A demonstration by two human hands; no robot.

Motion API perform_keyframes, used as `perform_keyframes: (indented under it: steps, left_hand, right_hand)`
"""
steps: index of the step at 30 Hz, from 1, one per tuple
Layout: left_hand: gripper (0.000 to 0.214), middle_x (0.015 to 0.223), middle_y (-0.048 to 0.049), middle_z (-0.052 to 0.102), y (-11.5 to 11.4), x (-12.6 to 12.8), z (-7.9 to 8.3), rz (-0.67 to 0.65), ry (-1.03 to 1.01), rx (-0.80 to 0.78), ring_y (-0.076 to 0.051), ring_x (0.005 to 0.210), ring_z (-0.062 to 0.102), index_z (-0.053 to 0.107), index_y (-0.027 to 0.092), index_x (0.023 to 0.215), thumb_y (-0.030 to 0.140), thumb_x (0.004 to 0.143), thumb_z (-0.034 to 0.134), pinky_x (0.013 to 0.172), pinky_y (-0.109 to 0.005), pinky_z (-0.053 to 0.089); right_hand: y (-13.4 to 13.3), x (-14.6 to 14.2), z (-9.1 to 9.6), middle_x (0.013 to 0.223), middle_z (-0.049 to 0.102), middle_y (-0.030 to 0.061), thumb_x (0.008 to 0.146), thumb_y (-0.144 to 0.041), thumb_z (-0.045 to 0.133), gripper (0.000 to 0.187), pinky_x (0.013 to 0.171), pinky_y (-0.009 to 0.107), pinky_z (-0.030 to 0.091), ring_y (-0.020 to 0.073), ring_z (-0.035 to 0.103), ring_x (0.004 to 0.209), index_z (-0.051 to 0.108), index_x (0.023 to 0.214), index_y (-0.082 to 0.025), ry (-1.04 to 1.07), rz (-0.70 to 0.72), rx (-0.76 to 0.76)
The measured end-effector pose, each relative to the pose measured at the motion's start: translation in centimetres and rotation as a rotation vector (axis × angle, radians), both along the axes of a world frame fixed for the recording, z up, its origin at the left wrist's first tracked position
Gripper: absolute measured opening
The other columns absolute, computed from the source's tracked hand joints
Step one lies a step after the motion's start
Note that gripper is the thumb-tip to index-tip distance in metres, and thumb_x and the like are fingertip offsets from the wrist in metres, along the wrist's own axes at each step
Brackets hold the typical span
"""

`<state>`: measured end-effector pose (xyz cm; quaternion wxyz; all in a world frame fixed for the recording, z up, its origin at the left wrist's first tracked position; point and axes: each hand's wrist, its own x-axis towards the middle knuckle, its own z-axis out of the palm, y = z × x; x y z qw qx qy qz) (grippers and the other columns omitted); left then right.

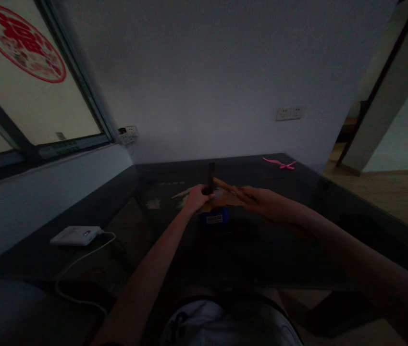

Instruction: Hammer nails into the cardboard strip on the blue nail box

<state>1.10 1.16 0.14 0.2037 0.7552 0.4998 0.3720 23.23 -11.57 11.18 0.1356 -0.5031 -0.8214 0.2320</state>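
A: Item one?
B: Left hand (pixel 197 197), closed round dark upright rod (pixel 211 174), middle of desk (pixel 290 245), above blue base (pixel 214 218)
A: Item two?
B: Right hand (pixel 261 199), fingers pinching wooden strip (pixel 229 188) beside rod; advisable: brace rod firmly, strip level

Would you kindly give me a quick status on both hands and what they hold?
Left hand closed around dark upright handle. Right hand holding tan stick above blue block. White power bank lies apart, left side.
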Motion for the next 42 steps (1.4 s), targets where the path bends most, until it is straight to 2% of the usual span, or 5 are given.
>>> perform_keyframes:
  steps: [4, 10, 15, 30, 42]
  left_hand:
    - [0.021, 0.085, -0.0087, 0.068, -0.1, 0.0, 0.1, 0.004, -0.001, -0.007, -0.020, 0.077, 0.062, 0.066, 0.011, 0.083, 0.025, 0.067, 0.065, 0.072, -0.031, 0.047]
    - [0.025, 0.090, -0.0075, 0.067, 0.8, -1.3, -0.9, -0.134, -0.114, 0.006, -0.016, 0.082, 0.062, 0.063, 0.013, 0.090, 0.025, 0.068, 0.064, 0.077, -0.029, 0.048]
    - [0.029, 0.090, -0.0081, 0.067, 1.1, -2.1, -1.3, -0.084, -0.170, 0.018, -0.016, 0.082, 0.062, 0.062, 0.012, 0.093, 0.027, 0.068, 0.065, 0.076, -0.028, 0.049]
    - [0.023, 0.082, -0.0064, 0.069, 1.1, -1.6, -0.3, -0.037, 0.038, -0.025, -0.018, 0.077, 0.062, 0.068, 0.013, 0.083, 0.031, 0.070, 0.061, 0.069, -0.027, 0.046]
    - [0.025, 0.082, -0.0066, 0.069, 1.0, -1.5, -0.2, -0.029, 0.092, 0.006, -0.018, 0.076, 0.062, 0.068, 0.013, 0.082, 0.033, 0.072, 0.059, 0.069, -0.027, 0.046]
  right_hand:
    - [0.0, 0.1, -0.2, 0.079, 0.060, 0.0043, 0.081, -0.018, 0.045, 0.033, 0.039, 0.018, 0.039, 0.0066, 0.049, 0.044, 0.051, 0.114, -0.013, 0.001, 0.011, -0.025]
    - [0.3, 0.4, -0.4, 0.072, 0.056, 0.0020, 0.084, -0.028, 0.044, 0.027, 0.034, 0.017, 0.038, 0.0053, 0.047, 0.038, 0.052, 0.105, -0.012, 0.037, -0.022, -0.057]
    - [0.3, 0.3, -0.4, 0.081, 0.058, 0.0032, 0.082, -0.021, 0.045, 0.037, 0.033, 0.015, 0.036, 0.0036, 0.046, 0.038, 0.046, 0.119, -0.016, 0.057, -0.003, -0.016]
    - [0.4, -0.2, -0.3, 0.073, 0.058, 0.0035, 0.083, -0.024, 0.045, 0.024, 0.038, 0.016, 0.037, 0.0054, 0.046, 0.042, 0.054, 0.101, -0.012, 0.008, -0.035, -0.005]
    - [0.7, -0.1, -0.8, 0.076, 0.062, 0.0039, 0.081, -0.020, 0.046, 0.027, 0.042, 0.017, 0.037, 0.0078, 0.050, 0.047, 0.057, 0.105, -0.013, 0.005, -0.030, 0.033]
